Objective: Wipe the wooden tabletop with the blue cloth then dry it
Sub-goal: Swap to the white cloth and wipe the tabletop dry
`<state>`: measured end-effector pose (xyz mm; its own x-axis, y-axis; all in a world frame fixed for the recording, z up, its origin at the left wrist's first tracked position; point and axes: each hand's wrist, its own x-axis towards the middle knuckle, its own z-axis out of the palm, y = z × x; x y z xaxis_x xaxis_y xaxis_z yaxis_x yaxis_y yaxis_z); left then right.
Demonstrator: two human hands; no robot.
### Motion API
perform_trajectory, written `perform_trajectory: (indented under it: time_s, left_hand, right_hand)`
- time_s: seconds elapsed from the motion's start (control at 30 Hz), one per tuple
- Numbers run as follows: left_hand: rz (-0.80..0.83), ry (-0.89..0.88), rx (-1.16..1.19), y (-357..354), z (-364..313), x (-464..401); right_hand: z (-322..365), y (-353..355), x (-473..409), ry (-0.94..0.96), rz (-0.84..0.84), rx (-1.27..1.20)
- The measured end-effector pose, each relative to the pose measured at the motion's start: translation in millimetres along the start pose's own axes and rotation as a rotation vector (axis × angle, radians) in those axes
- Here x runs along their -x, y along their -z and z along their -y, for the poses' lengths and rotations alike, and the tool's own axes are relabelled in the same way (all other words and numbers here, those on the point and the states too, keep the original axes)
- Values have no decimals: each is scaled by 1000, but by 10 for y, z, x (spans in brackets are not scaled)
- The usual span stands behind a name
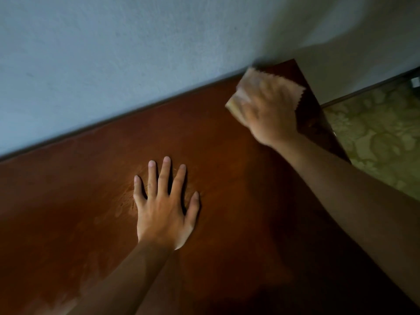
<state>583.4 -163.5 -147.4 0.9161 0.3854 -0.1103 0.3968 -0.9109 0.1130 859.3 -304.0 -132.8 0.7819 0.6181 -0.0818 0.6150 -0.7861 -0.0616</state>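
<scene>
Your right hand (268, 110) presses a pale peach cloth (247, 87) at the wooden bench's (227, 155) upper-right corner, your left hand (163, 208) flat and open mid-frame; overreaching could sweep the cloth off that edge.

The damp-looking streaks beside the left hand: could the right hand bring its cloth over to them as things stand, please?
Probably yes. The right hand with its pale cloth is at the tabletop's far corner; bare wood lies between, though the flat left hand borders the streaks.

No text, label or number seems readable anywhere; the view is dim and partly blurred.
</scene>
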Motion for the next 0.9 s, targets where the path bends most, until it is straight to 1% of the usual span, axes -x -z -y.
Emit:
perform_trajectory:
  time_s: [0.03, 0.1, 0.17, 0.23, 0.33, 0.37, 0.43, 0.47, 0.5, 0.53, 0.57, 0.6, 0.63, 0.67, 0.73, 0.77, 0.83, 0.87, 0.9]
  left_hand:
    - [-8, -1, 3, -5, 1, 0]
    - [-17, 1, 6, -13, -6, -10]
    - [-11, 6, 10, -14, -7, -8]
    - [-7, 10, 10, -10, -5, -11]
    - [-6, 18, 13, -3, -16, -15]
    - [-11, 14, 19, -3, -20, -15]
    - [-19, 16, 32, -4, -19, -17]
    - [-19, 20, 36, -2, -18, -19]
    - [-21, 22, 40, 1, -17, -19]
    - [-25, 24, 41, 5, -18, -15]
    - [-28, 24, 39, 11, -19, -11]
    - [-28, 24, 39, 18, -21, -9]
    - [-27, 25, 41, 22, -27, -12]
    - [-27, 26, 44, 24, -31, -17]
    - [-27, 27, 36, 22, -38, -20]
    - [-24, 25, 30, 22, -39, -16]
    - [-16, 24, 31, 28, -45, -16]
    - [-11, 29, 35, 35, -47, -18]
    - [-8, 33, 38, 40, -50, -23]
  right_hand:
    - [-162, 12, -90, -66, -5, 38]
    - [-333, 51, -190, -223, -15, -7]
    - [-172, 72, -88, -280, -39, -93]
    - [231, 29, 174, -189, -42, -84]
    - [877, -100, 600, 58, -16, -128]
    - [954, -107, 656, 111, 1, -124]
    - [733, -83, 591, 147, 44, -57]
    - [506, -74, 525, 111, 54, -6]
    - [256, -49, 462, 30, 35, 47]
    - [36, -10, 423, -85, 11, 60]
    - [-82, 2, 428, -192, -10, 16]
    - [-55, 6, 474, -265, -24, -49]
    - [114, -8, 557, -286, -39, -101]
    - [360, -53, 678, -247, -50, -124]
    - [863, -154, 970, -52, -65, -151]
    - [1004, -186, 1073, 32, -66, -166]
    - [936, -168, 1076, 126, -13, -125]
    - [757, -154, 1007, 119, 34, -55]
    - [533, -151, 926, 70, 84, 32]
